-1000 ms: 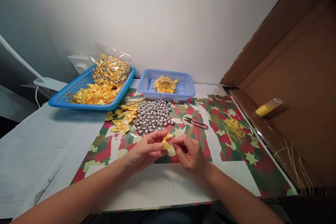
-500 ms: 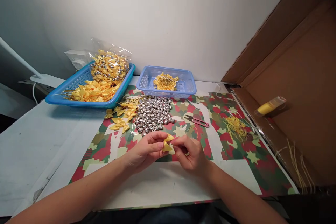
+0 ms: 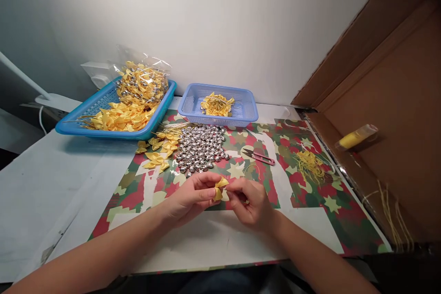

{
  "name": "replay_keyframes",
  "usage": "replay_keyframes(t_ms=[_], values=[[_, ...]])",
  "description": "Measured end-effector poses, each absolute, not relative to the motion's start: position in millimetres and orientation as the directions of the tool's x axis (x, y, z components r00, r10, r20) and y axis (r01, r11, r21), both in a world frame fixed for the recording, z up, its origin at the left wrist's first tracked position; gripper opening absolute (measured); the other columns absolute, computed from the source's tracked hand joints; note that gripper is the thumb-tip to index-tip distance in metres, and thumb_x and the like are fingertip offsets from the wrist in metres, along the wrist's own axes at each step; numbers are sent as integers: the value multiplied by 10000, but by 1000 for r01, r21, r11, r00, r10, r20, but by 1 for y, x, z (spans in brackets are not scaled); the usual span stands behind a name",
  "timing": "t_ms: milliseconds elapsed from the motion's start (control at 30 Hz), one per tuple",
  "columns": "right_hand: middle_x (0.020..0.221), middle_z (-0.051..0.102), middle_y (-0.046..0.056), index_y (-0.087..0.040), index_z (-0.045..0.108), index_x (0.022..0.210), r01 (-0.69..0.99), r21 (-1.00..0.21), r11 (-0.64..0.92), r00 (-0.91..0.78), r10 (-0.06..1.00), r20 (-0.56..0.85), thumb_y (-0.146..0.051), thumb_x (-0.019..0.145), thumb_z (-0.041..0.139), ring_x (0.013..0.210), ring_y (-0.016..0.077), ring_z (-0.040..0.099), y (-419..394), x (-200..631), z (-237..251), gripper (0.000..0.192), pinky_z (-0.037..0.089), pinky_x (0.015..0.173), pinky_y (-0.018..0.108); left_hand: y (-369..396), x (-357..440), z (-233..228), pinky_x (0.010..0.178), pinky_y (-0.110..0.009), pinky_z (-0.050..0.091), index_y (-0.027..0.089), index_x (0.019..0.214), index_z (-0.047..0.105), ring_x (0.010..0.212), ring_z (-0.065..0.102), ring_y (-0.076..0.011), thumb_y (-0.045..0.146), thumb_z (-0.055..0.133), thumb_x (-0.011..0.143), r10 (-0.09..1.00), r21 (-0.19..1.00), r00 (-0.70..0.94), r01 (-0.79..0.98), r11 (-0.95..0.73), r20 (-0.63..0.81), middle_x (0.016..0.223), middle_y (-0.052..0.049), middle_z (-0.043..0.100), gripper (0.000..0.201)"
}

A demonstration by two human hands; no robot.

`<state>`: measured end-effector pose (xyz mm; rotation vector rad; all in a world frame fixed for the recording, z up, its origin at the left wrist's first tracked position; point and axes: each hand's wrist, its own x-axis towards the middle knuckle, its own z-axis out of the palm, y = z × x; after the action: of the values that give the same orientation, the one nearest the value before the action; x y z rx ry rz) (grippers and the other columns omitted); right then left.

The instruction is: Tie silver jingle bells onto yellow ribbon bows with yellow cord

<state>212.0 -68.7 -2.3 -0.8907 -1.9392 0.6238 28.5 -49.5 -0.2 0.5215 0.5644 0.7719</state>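
Right now we're pinching a yellow bow (image 3: 219,189) in our left grip (image 3: 198,195), firmly between thumb and fingers, holding it over the patterned sheet (image 3: 344,225). Our right grip (image 3: 250,202) is curling in at the bow's right edge, and we're not managing to tell whether its fingertips are closing on anything. Just beyond, we're seeing silver balls (image 3: 200,149) lying heaped, loose bows (image 3: 156,161) spreading along their left. We're spotting pink snips (image 3: 262,158) resting right of the heap, and a small blue basket (image 3: 217,121) standing behind, holding more bows (image 3: 217,105).
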Motion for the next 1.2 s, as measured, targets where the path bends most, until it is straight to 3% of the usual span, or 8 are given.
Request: replay_keyframes(t_ms=[767,1000,1200], values=[[583,439,-65,-237,448,898,278,-730,625,-292,779,555,-102,874,447,444,85,385,-74,206,-6,137,309,441,218,-53,32,3,617,-176,481,197,774,763,668,628,-87,160,888,571,752,548,596,-544,635,-280,756,-6,727,242],[644,487,-31,-232,437,933,187,-844,502,-335,841,426,-249,962,383,517,114,461,-75,205,-16,63,380,496,241,-55,33,5,567,-145,451,218,749,768,606,605,-63,177,900,551,733,534,605,-526,662,-312,678,24,699,242],[659,449,-40,-238,427,924,112,-908,403,-329,878,349,-305,976,375,475,99,371,-76,203,-21,99,320,457,233,-55,34,4,512,-116,422,216,762,774,571,574,-39,183,897,557,749,534,595,-548,643,-292,685,25,689,242]])
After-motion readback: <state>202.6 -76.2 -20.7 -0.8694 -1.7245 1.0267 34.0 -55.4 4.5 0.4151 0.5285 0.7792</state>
